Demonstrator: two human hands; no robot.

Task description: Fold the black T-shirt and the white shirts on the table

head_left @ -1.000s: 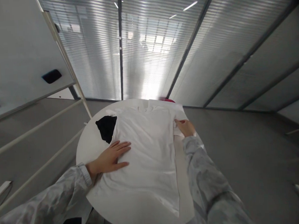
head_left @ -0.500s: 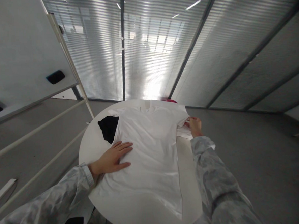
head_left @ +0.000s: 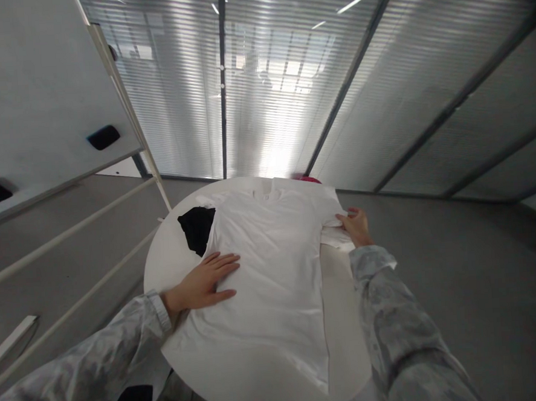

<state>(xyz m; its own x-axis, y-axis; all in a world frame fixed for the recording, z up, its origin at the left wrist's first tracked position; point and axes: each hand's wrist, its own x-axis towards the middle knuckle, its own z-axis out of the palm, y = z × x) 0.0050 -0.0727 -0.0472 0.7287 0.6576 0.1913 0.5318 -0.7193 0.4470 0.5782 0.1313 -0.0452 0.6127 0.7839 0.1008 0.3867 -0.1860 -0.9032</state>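
Observation:
A white T-shirt (head_left: 272, 261) lies spread on a round white table (head_left: 243, 380), its collar at the far side and its hem toward me. My left hand (head_left: 204, 283) rests flat on the shirt's left side, fingers spread. At the far right, my right hand (head_left: 355, 225) pinches the edge of the shirt's right sleeve between thumb and fingers. More white cloth (head_left: 338, 238) shows beneath that sleeve; whether it is a separate piece I cannot tell. A black folded cloth (head_left: 198, 229) lies by the shirt's left side, partly covered by it.
A whiteboard (head_left: 38, 87) on a pale frame stands at the left, with a dark eraser-like block (head_left: 103, 138) on it. Something red (head_left: 310, 179) peeks out behind the table's far edge. Glass partitions with blinds (head_left: 271, 103) run along the back.
My right hand has shifted slightly right at the sleeve, which now lies flatter and straighter. My left hand stays on the shirt. The view has moved a little.

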